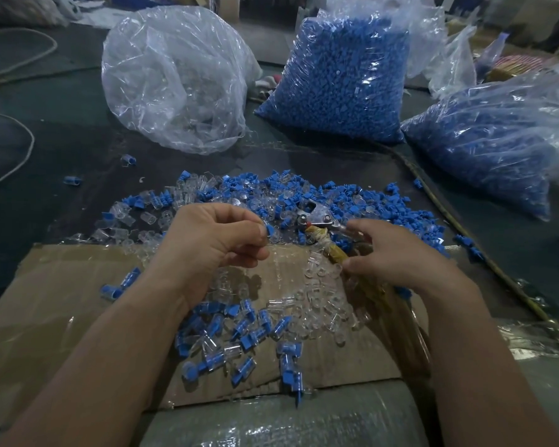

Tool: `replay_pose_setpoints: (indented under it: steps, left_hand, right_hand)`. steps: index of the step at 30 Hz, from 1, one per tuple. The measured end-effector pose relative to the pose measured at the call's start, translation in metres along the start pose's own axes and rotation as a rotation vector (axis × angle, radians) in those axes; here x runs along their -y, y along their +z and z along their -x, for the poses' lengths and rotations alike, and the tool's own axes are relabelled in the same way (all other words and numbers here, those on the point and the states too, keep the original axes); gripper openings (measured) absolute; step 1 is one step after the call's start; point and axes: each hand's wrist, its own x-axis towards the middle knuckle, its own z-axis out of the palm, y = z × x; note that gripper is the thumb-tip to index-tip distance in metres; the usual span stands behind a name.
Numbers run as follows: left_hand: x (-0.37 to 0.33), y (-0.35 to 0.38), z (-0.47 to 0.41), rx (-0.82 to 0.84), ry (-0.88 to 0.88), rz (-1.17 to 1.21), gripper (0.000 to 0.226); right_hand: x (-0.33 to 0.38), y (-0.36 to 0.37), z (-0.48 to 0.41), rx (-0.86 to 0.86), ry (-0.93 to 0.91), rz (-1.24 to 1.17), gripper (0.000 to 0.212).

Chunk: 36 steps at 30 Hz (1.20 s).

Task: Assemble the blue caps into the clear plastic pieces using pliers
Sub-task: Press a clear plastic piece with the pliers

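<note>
A blue cap (269, 229) is pinched at the tips of the left hand (213, 243), thumb and forefinger pressed together on it and the other fingers curled beneath. Whether a clear piece is held with it cannot be told. The pliers (315, 217) are held in the right hand (397, 253), the grip wrapped round the tape-bound handles, the metal head pointed toward the cap and just beside it. How far the jaws stand apart cannot be made out.

Loose caps (384, 204) and clear pieces (320, 285) are heaped beyond and between the hands, the clear ones spilling onto the cardboard (62, 301). Nearer the body, finished pieces (239, 333) are piled, blue set in clear. Behind, a clear bag (181, 79) and blue bags (342, 79) are stood.

The cap is judged very light, small and stiff, its smooth plastic apt to slip or flick away under a squeeze. It is best taken by its broad head, the stem left free for entry. A clear piece is likely thin-walled and could be cracked if pressed crooked, so it should be held by its sides, mouth toward the cap. Pressure from the pliers should be applied squarely along the axis and eased in.
</note>
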Motion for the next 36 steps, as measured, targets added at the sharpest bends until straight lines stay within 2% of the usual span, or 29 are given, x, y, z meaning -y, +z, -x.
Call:
replay_pose_setpoints:
  steps: [6, 11, 15, 18, 21, 24, 29, 32, 36]
  left_hand:
    - [0.002, -0.001, -0.001, 0.018, 0.009, -0.005, 0.023]
    - [0.003, -0.001, -0.002, 0.020, 0.011, -0.010, 0.020]
    - [0.003, -0.002, -0.002, 0.034, 0.013, 0.005, 0.009]
    - [0.004, -0.003, -0.003, 0.025, 0.017, 0.001, 0.019]
    - [0.006, -0.003, -0.005, -0.007, 0.017, 0.022, 0.020]
    - [0.008, -0.002, -0.007, -0.044, 0.022, 0.067, 0.009]
    - [0.009, -0.002, -0.008, -0.070, 0.027, 0.112, 0.005]
    - [0.009, -0.002, -0.007, -0.060, 0.051, 0.132, 0.005]
    - [0.010, 0.000, -0.005, -0.055, 0.103, 0.135, 0.006]
  right_hand:
    - [0.009, 0.011, -0.005, 0.012, 0.026, 0.143, 0.081]
    - [0.011, 0.018, -0.009, -0.105, 0.039, 0.141, 0.068]
    - [0.009, 0.014, -0.006, -0.234, -0.016, -0.032, 0.069]
    - [0.009, 0.009, -0.002, -0.348, -0.071, -0.149, 0.069]
    - [0.011, 0.005, 0.003, -0.458, -0.172, -0.230, 0.060]
    - [0.013, 0.003, 0.006, -0.521, -0.261, -0.278, 0.052]
    - [0.020, 0.012, 0.004, -0.586, -0.307, -0.263, 0.047]
    - [0.024, 0.014, 0.006, -0.709, -0.361, -0.347, 0.038]
    - [0.024, 0.012, 0.008, -0.771, -0.426, -0.243, 0.025]
